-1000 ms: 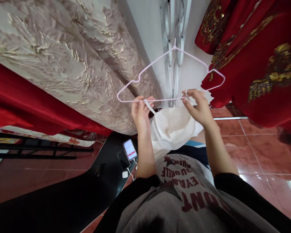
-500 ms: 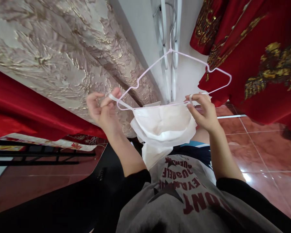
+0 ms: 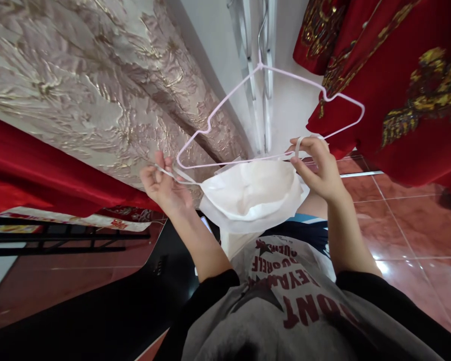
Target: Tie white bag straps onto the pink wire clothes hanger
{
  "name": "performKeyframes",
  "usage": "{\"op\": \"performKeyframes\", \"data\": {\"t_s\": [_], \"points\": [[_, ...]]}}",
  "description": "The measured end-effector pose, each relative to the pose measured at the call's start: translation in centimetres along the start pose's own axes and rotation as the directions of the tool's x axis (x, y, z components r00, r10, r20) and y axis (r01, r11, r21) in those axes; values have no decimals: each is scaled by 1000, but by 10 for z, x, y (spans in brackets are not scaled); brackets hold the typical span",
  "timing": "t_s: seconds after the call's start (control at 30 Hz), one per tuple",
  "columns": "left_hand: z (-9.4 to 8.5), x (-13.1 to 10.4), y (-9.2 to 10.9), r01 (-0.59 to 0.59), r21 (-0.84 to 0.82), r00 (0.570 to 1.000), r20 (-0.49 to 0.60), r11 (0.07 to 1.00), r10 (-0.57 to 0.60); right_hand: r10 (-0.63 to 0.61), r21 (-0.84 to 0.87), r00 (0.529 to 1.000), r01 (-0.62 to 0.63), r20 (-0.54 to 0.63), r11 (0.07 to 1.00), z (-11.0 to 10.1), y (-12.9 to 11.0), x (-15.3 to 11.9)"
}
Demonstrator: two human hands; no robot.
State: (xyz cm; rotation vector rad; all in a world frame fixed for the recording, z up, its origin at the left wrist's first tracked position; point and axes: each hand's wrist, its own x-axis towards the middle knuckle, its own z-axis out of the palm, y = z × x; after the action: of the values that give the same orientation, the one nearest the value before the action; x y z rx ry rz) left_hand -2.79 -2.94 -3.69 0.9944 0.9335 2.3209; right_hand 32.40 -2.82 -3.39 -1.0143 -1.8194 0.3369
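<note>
A white garment (image 3: 248, 193) of thin cloth hangs open between my hands, its upper edge just below the bottom bar of a pink hanger (image 3: 233, 97). My left hand (image 3: 163, 183) has hold of a thin white strap (image 3: 184, 179) running from the garment's left corner, off the left end of the hanger. My right hand (image 3: 317, 160) pinches at the bottom bar near its right side, with a white strap looped around its index finger. The garment's lower part drops toward my lap. Which kind of garment it is I cannot make out.
White metal rails (image 3: 263, 85) run down the wall ahead. A shiny beige embossed fabric (image 3: 108, 90) hangs at left, above red cloth (image 3: 41, 170). Red garments with gold trim (image 3: 391, 75) hang at right. A black surface (image 3: 108, 306) lies at lower left, red tiles (image 3: 394, 210) below.
My left hand has drawn its strap off the hanger's left end and slightly down. The hanger has shifted up a little in view; my right hand stays at the bar.
</note>
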Motion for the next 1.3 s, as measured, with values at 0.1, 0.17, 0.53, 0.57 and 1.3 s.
{"op": "performKeyframes", "data": {"t_s": [0.1,0.17,0.53,0.57,1.3], "points": [[3,1,12,-30,106,995,97,994,20,-7,6,1000,7,9,1000,4,1,0],[13,9,21,-71,196,977,210,978,29,-10,-9,1000,10,1,1000,6,1,0],[60,59,4,-268,449,723,679,852,-130,-31,-104,999,28,-32,994,7,5,0],[63,58,2,-282,467,729,672,838,-129,-34,-106,998,29,-45,994,7,5,0],[43,40,-10,33,231,913,389,972,-123,19,-84,998,-24,-66,996,18,2,-2]]}}
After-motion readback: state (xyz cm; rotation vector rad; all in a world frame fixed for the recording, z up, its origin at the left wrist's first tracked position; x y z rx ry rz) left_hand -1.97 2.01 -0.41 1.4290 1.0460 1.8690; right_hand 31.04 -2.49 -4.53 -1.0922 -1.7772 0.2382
